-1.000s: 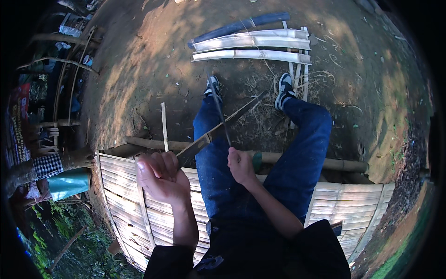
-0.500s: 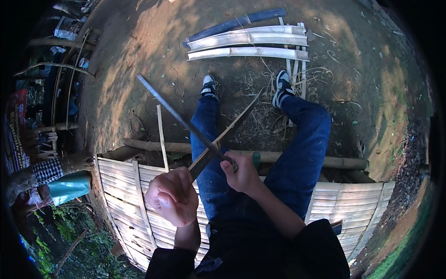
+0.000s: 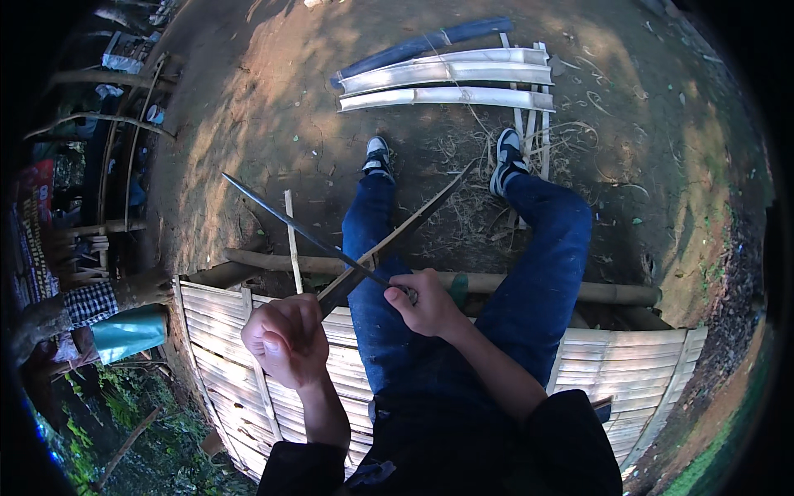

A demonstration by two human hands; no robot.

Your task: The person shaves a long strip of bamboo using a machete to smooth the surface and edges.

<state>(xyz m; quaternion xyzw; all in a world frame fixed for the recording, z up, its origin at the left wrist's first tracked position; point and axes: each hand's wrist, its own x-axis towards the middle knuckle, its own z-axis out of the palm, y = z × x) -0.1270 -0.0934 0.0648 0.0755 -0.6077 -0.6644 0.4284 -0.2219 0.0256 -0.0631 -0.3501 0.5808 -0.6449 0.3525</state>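
My right hand point(image 3: 430, 307) is closed round the handle of a long knife point(image 3: 302, 233), whose blade has swung up and left since a moment ago. It now crosses the bamboo strip point(image 3: 397, 240) that my left hand point(image 3: 285, 337) grips in a fist over my lap, so a shaving stroke looks under way. Split bamboo slats point(image 3: 447, 78) lie past my shoes. At far left hangs a reddish banner point(image 3: 33, 223); I can't make out more.
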